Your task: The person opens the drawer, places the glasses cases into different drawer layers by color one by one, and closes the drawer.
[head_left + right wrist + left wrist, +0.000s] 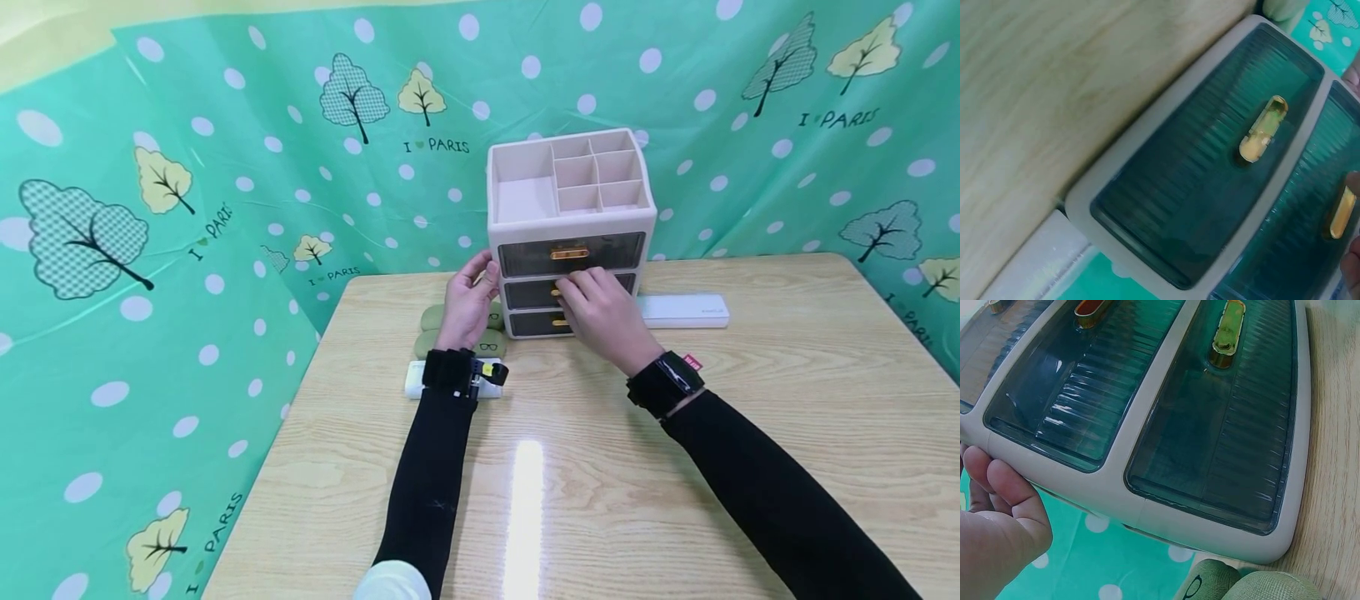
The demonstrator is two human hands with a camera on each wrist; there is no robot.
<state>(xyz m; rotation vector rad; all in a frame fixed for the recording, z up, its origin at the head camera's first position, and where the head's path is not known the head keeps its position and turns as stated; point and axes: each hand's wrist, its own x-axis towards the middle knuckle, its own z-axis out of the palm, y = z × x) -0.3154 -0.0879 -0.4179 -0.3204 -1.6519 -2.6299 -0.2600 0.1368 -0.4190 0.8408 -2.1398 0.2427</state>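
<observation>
A white desktop organizer [525, 218] with three dark see-through drawers stands at the back of the table. My right hand [603, 317] is at the middle drawer [1279, 250], its fingers and thumb pinching the gold handle [1342, 214]. The bottom drawer [1210, 437] is closed, its own gold handle [1263, 129] free. Against the organizer's left side, the fingertips of my left hand [468, 304] touch the white frame, fingers loosely bent. In the left wrist view this hand [1007, 519] sits at the frame's edge beside the drawers.
Two green glasses cases [429, 342] lie left of the organizer, partly behind my left hand. A white case [414, 381] lies under my left wrist. Another long white case [686, 310] lies to the right. A round white object [392, 581] shows at the bottom edge. Patterned green cloth [300, 108] hangs behind.
</observation>
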